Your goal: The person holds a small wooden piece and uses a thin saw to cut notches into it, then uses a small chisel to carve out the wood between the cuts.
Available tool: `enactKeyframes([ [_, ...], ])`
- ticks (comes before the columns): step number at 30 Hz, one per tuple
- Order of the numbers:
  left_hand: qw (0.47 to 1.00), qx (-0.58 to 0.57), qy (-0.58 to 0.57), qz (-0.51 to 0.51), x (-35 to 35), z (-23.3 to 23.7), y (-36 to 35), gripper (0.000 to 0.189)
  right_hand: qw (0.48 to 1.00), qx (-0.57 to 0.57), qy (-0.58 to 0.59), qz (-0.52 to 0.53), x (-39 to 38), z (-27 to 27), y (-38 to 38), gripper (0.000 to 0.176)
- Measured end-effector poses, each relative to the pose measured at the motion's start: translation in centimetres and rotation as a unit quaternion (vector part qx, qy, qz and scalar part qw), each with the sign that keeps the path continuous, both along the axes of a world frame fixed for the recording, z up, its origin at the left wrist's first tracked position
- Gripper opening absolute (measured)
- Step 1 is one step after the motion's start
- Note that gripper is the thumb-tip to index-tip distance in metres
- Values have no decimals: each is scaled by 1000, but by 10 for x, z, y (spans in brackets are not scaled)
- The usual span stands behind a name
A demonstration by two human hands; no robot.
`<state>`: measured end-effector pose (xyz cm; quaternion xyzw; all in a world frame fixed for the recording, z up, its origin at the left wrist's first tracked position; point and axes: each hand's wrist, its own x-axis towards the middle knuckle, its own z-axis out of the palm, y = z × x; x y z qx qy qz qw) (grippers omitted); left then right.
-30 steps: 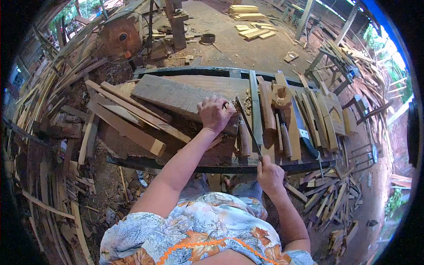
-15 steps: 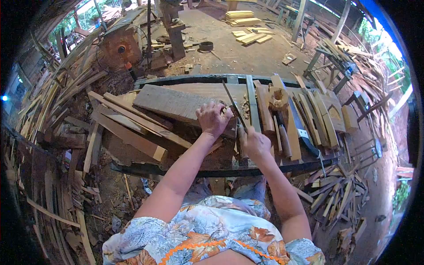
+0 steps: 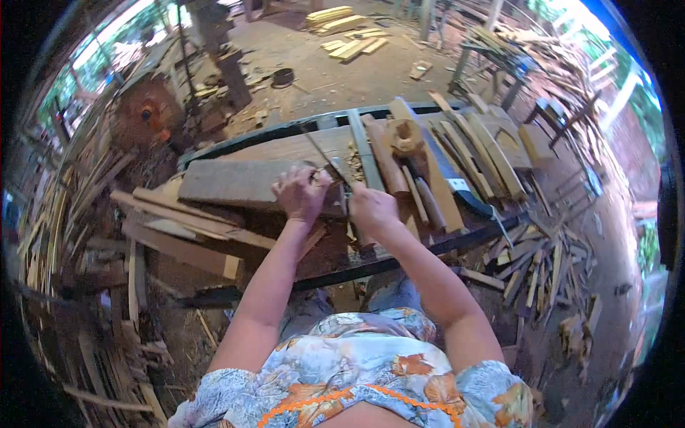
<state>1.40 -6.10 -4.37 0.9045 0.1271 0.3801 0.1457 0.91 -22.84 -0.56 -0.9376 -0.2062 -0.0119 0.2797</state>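
My left hand is closed on a small light piece, mostly hidden by the fingers, over the right end of a thick grey board. My right hand is wrapped round the lower end of a long thin dark file-like tool, which slants up and left beside the small piece. Right of my hands lie a rounded brown wooden piece, a block with a hollow and a saw with a dark handle. Wood shavings lie just beyond the tool.
Long strips and a plank lie at the bench's left. More wooden pieces lie on its right. Offcuts are heaped on the ground at right. Beyond the bench are a fan and stacked yellow boards.
The whole view has shifted and tilted, so the bench appears further left and higher. Both hands keep their holds, and the tool still slants beside the small piece.
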Motion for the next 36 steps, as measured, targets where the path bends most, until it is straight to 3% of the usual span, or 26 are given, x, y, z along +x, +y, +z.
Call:
enactKeyframes([
  [2, 1000, -16, 17, -18, -1, 6, 0, 26, 997, -68, -34, 27, 22, -19, 17, 14],
  [5, 998, -30, 46, -12, -4, 6, -2, 27, 999, -30, -30, -5, 6, -11, 8, 13],
  [13, 999, -13, 41, 12, 0, 1, -1, 26, 998, -59, 18, 9, -88, -9, -80, 12],
  [21, 998, -5, 52, 16, 4, 3, 0, 29, 996, -89, 10, 19, -14, 20, -18, 13],
  [26, 997, -18, 66, 19, 0, 7, -2, 28, 999, -45, -10, 12, 11, -2, 10, 16],
  [36, 998, -19, 48, 23, 0, 8, -3, 26, 997, -74, 0, 14, -82, -5, -88, 12],
])
